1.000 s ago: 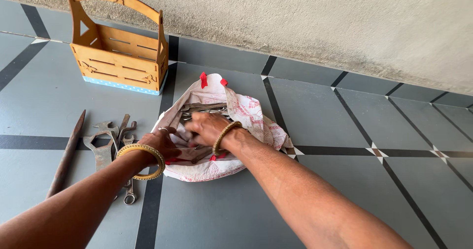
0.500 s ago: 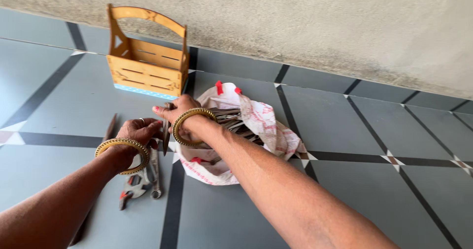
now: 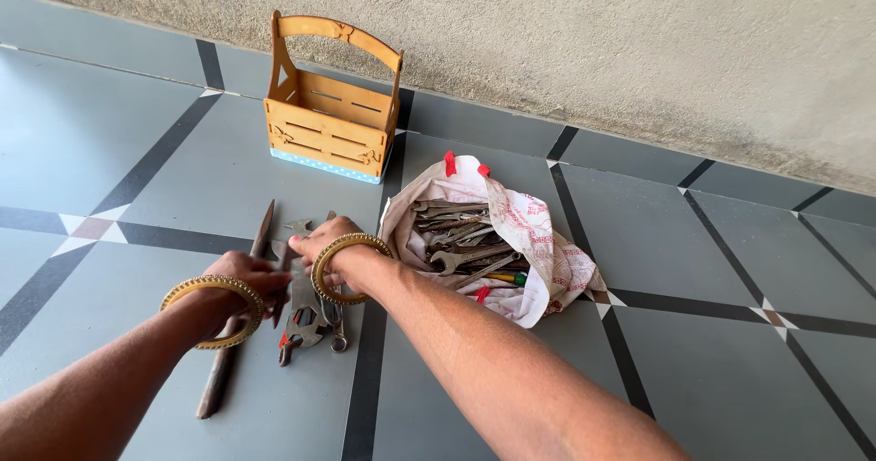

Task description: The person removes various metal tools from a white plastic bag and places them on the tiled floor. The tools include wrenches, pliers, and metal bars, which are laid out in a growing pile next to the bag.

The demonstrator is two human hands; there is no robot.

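**Ana:** Tools everywhere! This is the view from the head camera, looking down. How many things can you count?

**Ben:** Two hands, and each wrist wears one gold bangle. One wooden carrier [image 3: 330,119] stands by the wall. One open cloth bag [image 3: 538,242] lies on the grey tiled floor [image 3: 712,361]. One long dark metal bar [image 3: 239,324] lies on the floor too.

**Ana:** And the wrenches?

**Ben:** There are two lots. One small pile of wrenches [image 3: 310,319] sits on the floor. I can make out about four or five, but the hands cover some, so I cannot be sure. Then there is a bigger heap of wrenches in the bag [image 3: 465,246]. Those are too mixed up to count.

**Ana:** Where is the small pile next to the hands?

**Ben:** Right under them. The left hand [image 3: 246,274] rests on the left side of the pile, just beside the bar. Its fingers curl down, but I cannot tell what they grip. The right hand [image 3: 328,242] lies on the top of the pile, palm down, fingers bent over the wrenches. I cannot see if it pinches one.

**Ana:** And the bag?

**Ben:** Just to the right of the right hand, near but apart from the pile.

**Ana:** What does the small pile look like?

**Ben:** Flat, grey, dull metal, with the wrenches lying across each other. One piece near the bottom has a bit of red on it. The pile sits on a grey tile beside a dark stripe in the floor.
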